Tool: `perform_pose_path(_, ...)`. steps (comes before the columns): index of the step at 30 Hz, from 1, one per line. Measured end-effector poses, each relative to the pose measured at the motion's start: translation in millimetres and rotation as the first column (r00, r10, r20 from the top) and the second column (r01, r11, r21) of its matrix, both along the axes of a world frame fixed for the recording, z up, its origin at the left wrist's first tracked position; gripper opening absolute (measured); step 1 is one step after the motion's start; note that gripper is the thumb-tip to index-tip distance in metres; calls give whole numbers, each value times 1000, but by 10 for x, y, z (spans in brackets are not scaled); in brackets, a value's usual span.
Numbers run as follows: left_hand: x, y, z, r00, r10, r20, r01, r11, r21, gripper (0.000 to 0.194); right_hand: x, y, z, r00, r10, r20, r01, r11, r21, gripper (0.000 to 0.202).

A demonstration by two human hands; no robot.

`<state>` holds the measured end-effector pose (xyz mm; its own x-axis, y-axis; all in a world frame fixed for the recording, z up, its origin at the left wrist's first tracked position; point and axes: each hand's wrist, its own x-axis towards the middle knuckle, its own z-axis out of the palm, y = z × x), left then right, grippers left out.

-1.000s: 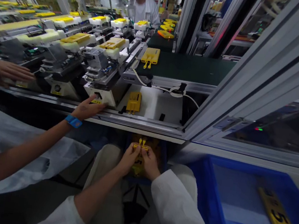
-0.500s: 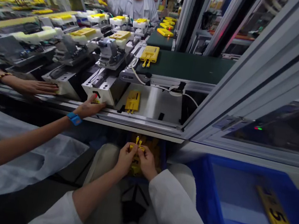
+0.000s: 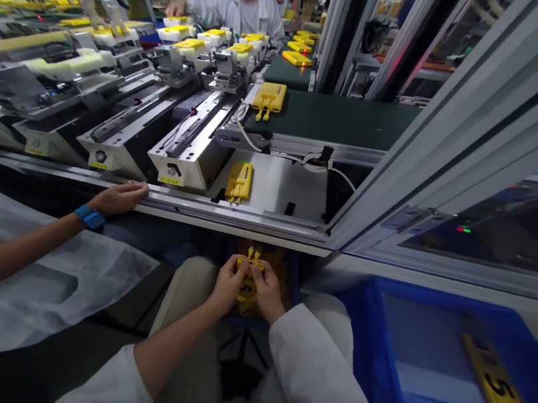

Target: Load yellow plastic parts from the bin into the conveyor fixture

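Note:
Between my knees, my left hand (image 3: pixel 227 281) and my right hand (image 3: pixel 268 290) pinch the two sides of a yellow power bank (image 3: pixel 250 263). Two short yellow cable plugs (image 3: pixel 254 253) stick up from its far edge. My fingers cover much of its body. Just beneath is a bin of yellow pieces (image 3: pixel 282 272), partly hidden by my hands. On the metal plate beyond the rail lies another yellow power bank (image 3: pixel 239 180), its plugs toward me. One more yellow power bank (image 3: pixel 269 97) rests at the near end of the green conveyor belt (image 3: pixel 342 119).
A co-worker's hand (image 3: pixel 121 197) with a blue wristband rests at the metal rail (image 3: pixel 188 203) on the left. Several slide fixtures (image 3: pixel 193 129) carry yellow pieces behind it. At right sits a blue bin (image 3: pixel 380 339) with a yellow numbered plate (image 3: pixel 495 377). Another person (image 3: pixel 246 13) stands across the line.
The co-worker's near hand has left the fixture button and drawn back left; their other hand is out of view. The fixture carriages have slid away from me. My hands barely moved.

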<state>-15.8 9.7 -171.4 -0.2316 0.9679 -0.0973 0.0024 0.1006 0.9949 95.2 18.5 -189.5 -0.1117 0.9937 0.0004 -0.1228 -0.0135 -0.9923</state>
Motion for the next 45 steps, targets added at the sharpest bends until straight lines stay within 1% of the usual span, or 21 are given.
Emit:
perform_pose_path(5, -18, -7, -31, 996, 36, -76, -37, 999, -12, 33, -37, -1, 20, 999, -7, 44, 7, 1000, 9, 32)
perform_pose_path(11, -67, 12, -53, 989, 17, -144, -25, 998, -55, 34, -44, -3, -72, 996, 4, 89, -3, 1000, -14, 33)
perform_pose_path(15, -81, 32, -30, 986, -61, -156, 47, 995, -90, 34, -52, -8, -151, 998, -19, 68, 24, 997, -72, 35)
perform_pose_path(18, -77, 44, -31, 986, -114, -121, 106, 992, -70, 34, -52, 4, -177, 998, -54, 14, 54, 995, -80, 35)
perform_pose_path(21, -65, 47, -53, 982, -164, -98, 163, 986, -18, 36, -40, 21, -164, 995, -97, -37, 93, 992, -90, 33)
perform_pose_path(24, -63, 45, -67, 978, -184, -101, 184, 983, -8, 38, -22, 29, -131, 993, -107, -51, 103, 991, -90, 31)
perform_pose_path(31, -69, 32, 7, 976, -165, -142, 165, 986, -8, 34, 33, 47, -103, 998, -70, 1, 70, 995, -73, 31)
perform_pose_path(36, -62, 15, 51, 970, -170, -175, 185, 980, 70, 35, 71, 24, -24, 998, -26, -53, 24, 999, -37, 32)
perform_pose_path(38, -78, -8, 127, 956, -196, -217, 215, 974, 70, 32, 85, 26, 17, 993, -57, -104, 52, 997, -52, 33)
perform_pose_path(40, -119, -32, 286, 928, -234, -291, 260, 964, 56, 25, 106, 64, 25, 980, -122, -154, 107, 989, -98, 44)
perform_pose_path(41, -152, -39, 401, 912, -243, -330, 276, 960, 55, 22, 120, 98, 8, 976, -155, -150, 136, 982, -129, 50)
perform_pose_path(42, -192, -38, 539, 898, -245, -366, 286, 956, 62, 21, 134, 139, -26, 978, -179, -109, 161, 974, -157, 52)
perform_pose_path(43, -239, -26, 694, 886, -238, -398, 293, 953, 83, 21, 147, 181, -77, 982, -184, -36, 175, 969, -174, 49)
perform_pose_path(45, -342, 44, 1038, 857, -218, -467, 330, 928, 172, 21, 160, 246, -221, 980, -129, 151, 156, 971, -181, 35)
